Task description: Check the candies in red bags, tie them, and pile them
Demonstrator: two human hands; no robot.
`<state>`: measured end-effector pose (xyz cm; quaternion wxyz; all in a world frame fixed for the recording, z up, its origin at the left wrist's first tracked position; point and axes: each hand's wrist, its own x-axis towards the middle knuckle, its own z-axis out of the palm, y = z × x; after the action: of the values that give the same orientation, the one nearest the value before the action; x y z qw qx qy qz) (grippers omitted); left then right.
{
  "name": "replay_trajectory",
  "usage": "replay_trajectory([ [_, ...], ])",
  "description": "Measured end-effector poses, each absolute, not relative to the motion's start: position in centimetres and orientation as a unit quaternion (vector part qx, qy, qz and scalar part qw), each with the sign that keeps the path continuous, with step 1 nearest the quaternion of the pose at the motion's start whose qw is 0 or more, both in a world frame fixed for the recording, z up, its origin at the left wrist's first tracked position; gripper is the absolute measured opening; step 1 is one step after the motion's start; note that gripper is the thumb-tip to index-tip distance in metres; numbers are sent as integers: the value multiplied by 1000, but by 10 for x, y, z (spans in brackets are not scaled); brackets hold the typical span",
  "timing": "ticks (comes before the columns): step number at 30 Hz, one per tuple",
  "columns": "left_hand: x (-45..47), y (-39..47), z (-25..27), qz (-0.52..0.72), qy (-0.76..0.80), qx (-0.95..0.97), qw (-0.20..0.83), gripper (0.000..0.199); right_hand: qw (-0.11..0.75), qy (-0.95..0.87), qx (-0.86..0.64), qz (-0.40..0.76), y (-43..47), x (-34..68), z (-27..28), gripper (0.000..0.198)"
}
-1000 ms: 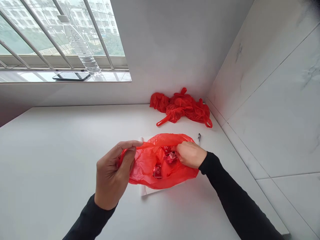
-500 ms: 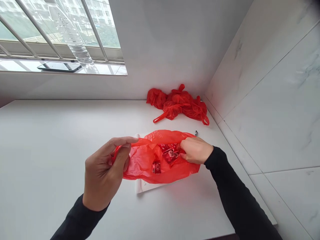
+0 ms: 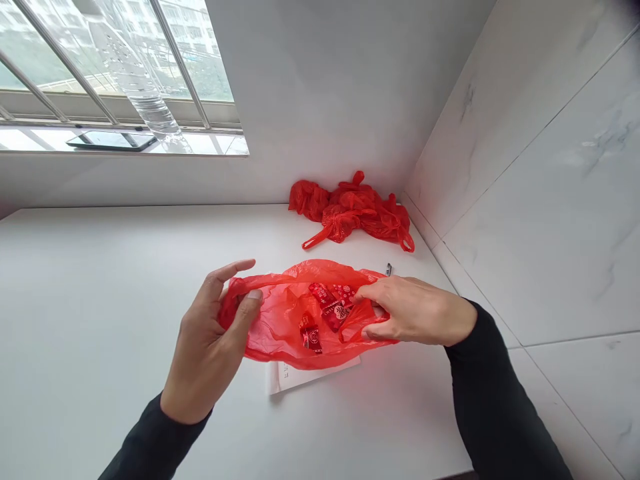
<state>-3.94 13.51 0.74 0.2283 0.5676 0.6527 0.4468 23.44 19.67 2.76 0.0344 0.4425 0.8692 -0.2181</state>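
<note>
A thin red plastic bag is spread wide between my hands, its mouth facing up. Inside lie several small red wrapped packets, with one packet apart from the others toward the left. My left hand is closed on the bag's left end, thumb over the rim and index finger raised off it. My right hand grips the bag's right end, its fingers curled inside the rim near the packets. Part of the grip is hidden by folds of plastic.
A white paper booklet lies partly under the bag on the white table. Crumpled red bags rest by the wall. A pen tip shows behind the bag. On the sill are a water bottle and a dark tablet.
My right hand has moved right, from beside the packets to the bag's right end. My left index finger has lifted off the rim. The packets have shifted slightly.
</note>
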Motion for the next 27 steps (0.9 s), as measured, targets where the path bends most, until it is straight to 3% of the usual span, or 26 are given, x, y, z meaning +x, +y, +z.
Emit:
replay_trajectory([
  [4,-45,141,3,427,692,530,239,33,-35,883,414,-219,196,237,26,17],
  [8,-50,140,3,500,666,479,277,41,-184,857,430,-217,195,237,36,16],
  [12,-50,135,19,580,581,410,397,41,-354,797,442,-211,190,235,47,13],
  [16,-51,131,38,581,506,400,497,33,-442,750,425,-247,183,234,53,13],
  [20,-46,121,46,574,447,446,522,24,-454,717,396,-351,173,228,57,12],
  [23,-33,108,48,562,477,422,528,46,-408,707,347,-461,163,213,55,21],
  [25,-25,102,47,541,494,427,529,35,-364,725,307,-498,158,199,51,46],
  [27,-24,101,45,520,492,459,526,17,-349,762,273,-471,155,186,46,49],
])
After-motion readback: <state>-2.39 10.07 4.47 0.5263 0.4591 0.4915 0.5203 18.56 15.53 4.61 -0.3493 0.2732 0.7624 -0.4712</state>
